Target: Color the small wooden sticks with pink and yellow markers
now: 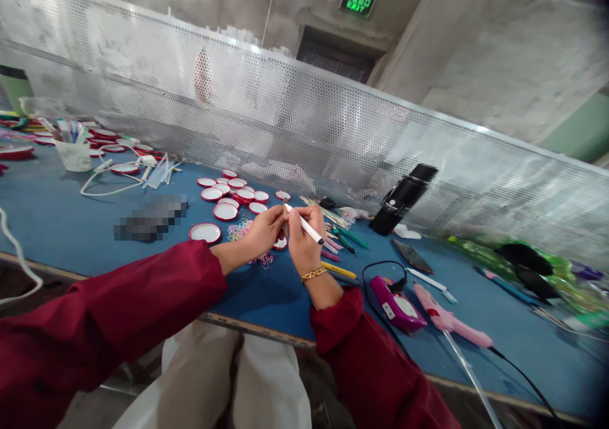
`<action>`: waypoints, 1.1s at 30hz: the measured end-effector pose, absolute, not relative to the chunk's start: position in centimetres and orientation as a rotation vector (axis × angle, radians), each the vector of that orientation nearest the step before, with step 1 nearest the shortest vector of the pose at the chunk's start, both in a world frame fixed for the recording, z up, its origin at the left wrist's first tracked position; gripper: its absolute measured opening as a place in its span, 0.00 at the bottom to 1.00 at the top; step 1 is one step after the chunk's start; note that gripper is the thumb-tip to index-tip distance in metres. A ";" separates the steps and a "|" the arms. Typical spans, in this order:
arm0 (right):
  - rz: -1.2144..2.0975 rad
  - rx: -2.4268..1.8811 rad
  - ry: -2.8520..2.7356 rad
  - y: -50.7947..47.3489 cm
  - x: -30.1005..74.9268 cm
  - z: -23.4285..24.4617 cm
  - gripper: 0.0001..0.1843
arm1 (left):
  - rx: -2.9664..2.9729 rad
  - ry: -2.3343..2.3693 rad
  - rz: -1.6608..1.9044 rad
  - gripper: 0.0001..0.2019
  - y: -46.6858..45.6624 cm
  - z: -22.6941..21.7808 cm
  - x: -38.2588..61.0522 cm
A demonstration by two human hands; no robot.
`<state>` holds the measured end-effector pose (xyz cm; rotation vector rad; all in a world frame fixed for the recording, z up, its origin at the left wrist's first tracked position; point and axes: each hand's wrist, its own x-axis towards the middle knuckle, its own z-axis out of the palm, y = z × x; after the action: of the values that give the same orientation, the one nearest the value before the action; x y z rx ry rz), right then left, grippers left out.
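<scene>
A white marker (310, 231) with a dark end sits in my right hand (304, 242), its fingers closed around the barrel. The marker's tip points up and left, toward my left hand (267, 229). The left fingers are pinched together at that tip, around something small that I cannot make out. Both hands are close together above the blue table. Below and left of them lie a pile of small colourful rubber-band-like loops (239, 229) and several round white lids with red rims (225, 211). One more lid (280, 243) shows partly under the hands.
To the right are a yellow pen (339, 270), a purple power box (397, 305), a pink glue gun (450, 318) and a black bottle (403, 199). Leftward, a blurred dark object (151, 219) and a white cup of pens (73, 153) stand before a perforated metal screen (295, 108).
</scene>
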<state>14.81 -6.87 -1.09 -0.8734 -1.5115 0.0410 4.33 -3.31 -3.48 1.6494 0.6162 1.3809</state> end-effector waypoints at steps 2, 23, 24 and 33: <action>0.014 -0.878 -1.507 -6.9 14.8 -1.0 0.08 | 1.653 0.619 1.380 0.13 -3.2 -3.5 4.3; 0.085 -0.870 -1.503 -6.6 14.9 -1.3 0.08 | 1.656 0.637 1.384 0.12 -3.3 -3.5 4.3; 0.086 -0.871 -1.502 -6.7 14.9 -1.2 0.08 | 1.655 0.636 1.386 0.12 -3.3 -3.4 4.3; 0.200 -0.849 -1.473 -6.1 15.0 -1.8 0.09 | 1.631 0.630 1.379 0.12 -3.4 -3.3 4.4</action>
<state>15.04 -6.06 -1.78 -0.8492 -1.4731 0.1999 4.41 -3.36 -3.30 1.6307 0.6296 1.3789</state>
